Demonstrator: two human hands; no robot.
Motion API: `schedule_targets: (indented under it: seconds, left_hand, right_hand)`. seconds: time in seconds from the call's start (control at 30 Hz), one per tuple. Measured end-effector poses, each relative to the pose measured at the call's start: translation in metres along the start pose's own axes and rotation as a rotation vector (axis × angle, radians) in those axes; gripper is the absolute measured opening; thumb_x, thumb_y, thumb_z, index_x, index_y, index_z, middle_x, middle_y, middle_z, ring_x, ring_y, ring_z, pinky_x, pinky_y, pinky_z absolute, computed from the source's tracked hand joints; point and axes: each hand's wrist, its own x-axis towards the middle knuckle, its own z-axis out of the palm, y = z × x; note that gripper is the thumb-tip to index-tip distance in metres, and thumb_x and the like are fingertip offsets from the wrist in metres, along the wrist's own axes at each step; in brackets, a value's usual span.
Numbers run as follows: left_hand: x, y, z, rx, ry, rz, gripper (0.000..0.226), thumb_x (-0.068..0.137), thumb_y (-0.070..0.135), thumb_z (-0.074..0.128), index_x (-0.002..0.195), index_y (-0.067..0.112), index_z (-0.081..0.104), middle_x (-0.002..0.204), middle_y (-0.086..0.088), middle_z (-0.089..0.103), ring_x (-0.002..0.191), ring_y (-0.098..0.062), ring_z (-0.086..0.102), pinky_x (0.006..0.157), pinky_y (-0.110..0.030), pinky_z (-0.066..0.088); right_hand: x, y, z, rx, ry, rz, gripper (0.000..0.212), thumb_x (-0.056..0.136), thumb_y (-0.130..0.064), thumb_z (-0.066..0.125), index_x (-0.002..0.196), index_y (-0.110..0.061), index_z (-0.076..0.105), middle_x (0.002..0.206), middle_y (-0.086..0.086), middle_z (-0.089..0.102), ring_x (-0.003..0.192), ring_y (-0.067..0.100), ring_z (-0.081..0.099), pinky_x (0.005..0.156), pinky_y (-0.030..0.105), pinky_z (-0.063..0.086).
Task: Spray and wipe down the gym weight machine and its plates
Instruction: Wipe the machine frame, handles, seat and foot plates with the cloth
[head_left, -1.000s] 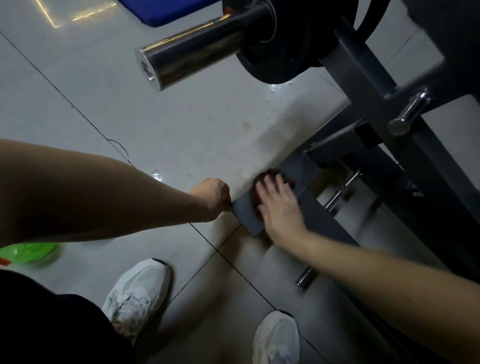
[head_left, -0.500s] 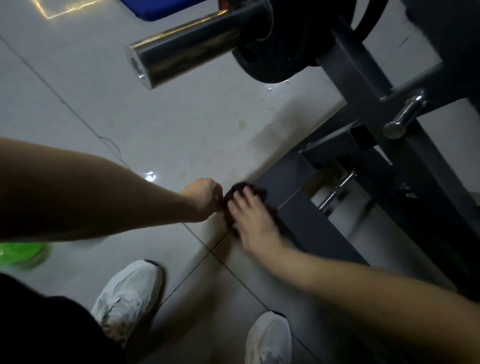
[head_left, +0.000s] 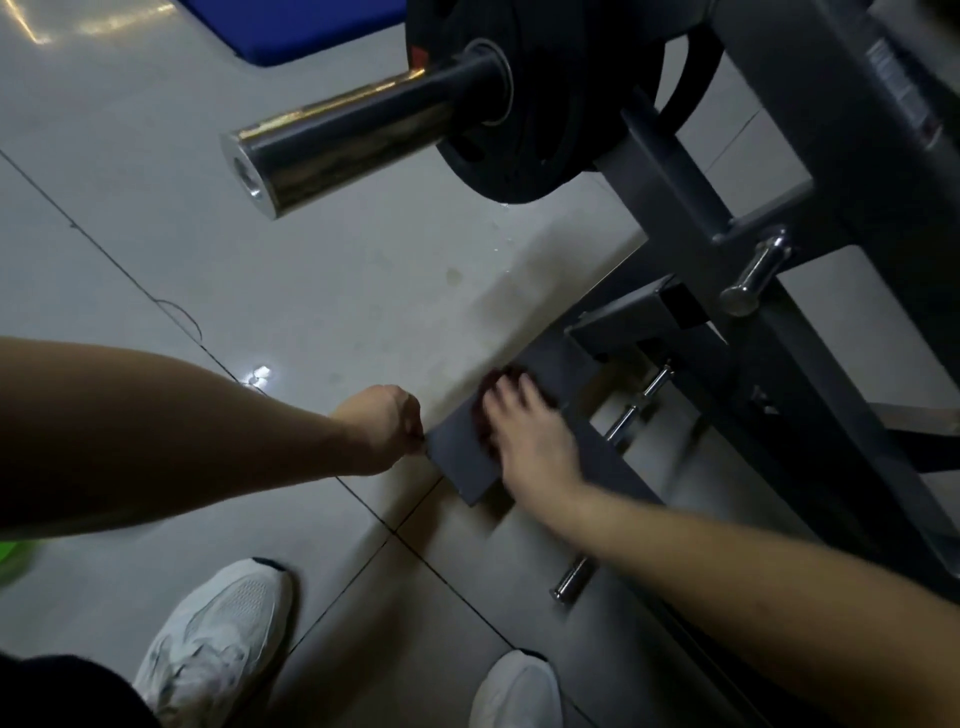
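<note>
The right hand (head_left: 530, 436), fingers spread nearly flat and blurred, presses a dark cloth (head_left: 493, 382) onto the machine's grey base bar (head_left: 460, 454). The left hand (head_left: 384, 421) is curled at the bar's end just beside it; whether it grips anything cannot be told. A weight plate (head_left: 550, 104) hangs beyond both hands.

Dk maroon cloth (head_left: 487, 397); grey frame (head_left: 462, 457); blk plate (head_left: 550, 130); chrome sleeve (head_left: 337, 145); white sneakers (head_left: 218, 618); blue mat (head_left: 291, 26)
</note>
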Motion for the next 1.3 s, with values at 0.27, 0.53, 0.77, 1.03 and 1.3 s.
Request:
schedule_targets:
  seconds: [0.27,0.53,0.77,1.03,1.3]
  left_hand:
    - [0.007,-0.005,-0.001,0.052,-0.009,0.011,0.032,0.084,0.031,0.081,0.063,0.025,0.057,0.063,0.010,0.055,0.061,-0.008,0.054,0.051,-0.022,0.034]
    - [0.007,-0.006,0.000,0.070,0.009,0.028,0.027,0.081,0.033,0.083,0.067,0.025,0.061,0.069,0.008,0.059,0.071,-0.016,0.059,0.058,-0.024,0.043]
    - [0.012,-0.008,0.000,0.106,0.001,0.066,0.025,0.082,0.036,0.084,0.069,0.024,0.066,0.066,0.010,0.062,0.063,-0.008,0.059,0.052,-0.020,0.041]
    - [0.012,-0.006,0.002,0.137,-0.001,0.059,0.035,0.081,0.040,0.083,0.061,0.028,0.057,0.065,0.010,0.057,0.061,-0.006,0.054,0.049,-0.021,0.035]
    - [-0.005,0.003,-0.020,0.149,-0.097,0.181,0.022,0.091,0.034,0.073,0.111,0.025,0.071,0.106,0.008,0.071,0.091,-0.010,0.064,0.073,-0.017,0.045]
  right_hand:
    - [0.028,0.039,-0.011,0.148,0.135,0.170,0.056,0.091,-0.018,0.068,0.145,-0.019,0.055,0.155,0.006,0.048,0.137,0.038,0.044,0.099,0.052,0.049]
    - [-0.006,-0.021,-0.008,0.262,0.141,0.253,0.053,0.096,-0.023,0.058,0.148,-0.020,0.049,0.154,0.008,0.038,0.132,0.034,0.035,0.105,0.050,0.039]
    - [-0.021,-0.006,0.003,0.455,0.177,-0.027,0.042,0.083,-0.009,0.072,0.125,-0.011,0.072,0.133,0.015,0.059,0.115,0.042,0.050,0.102,0.046,0.046]
    - [0.038,0.063,-0.020,0.252,0.133,0.545,0.045,0.100,-0.023,0.057,0.145,-0.026,0.055,0.141,0.005,0.045,0.125,0.030,0.037,0.102,0.042,0.041]
    - [-0.044,-0.023,-0.023,0.562,-0.083,0.034,0.041,0.092,-0.013,0.066,0.133,-0.015,0.068,0.123,0.009,0.053,0.113,0.027,0.046,0.105,0.034,0.042]
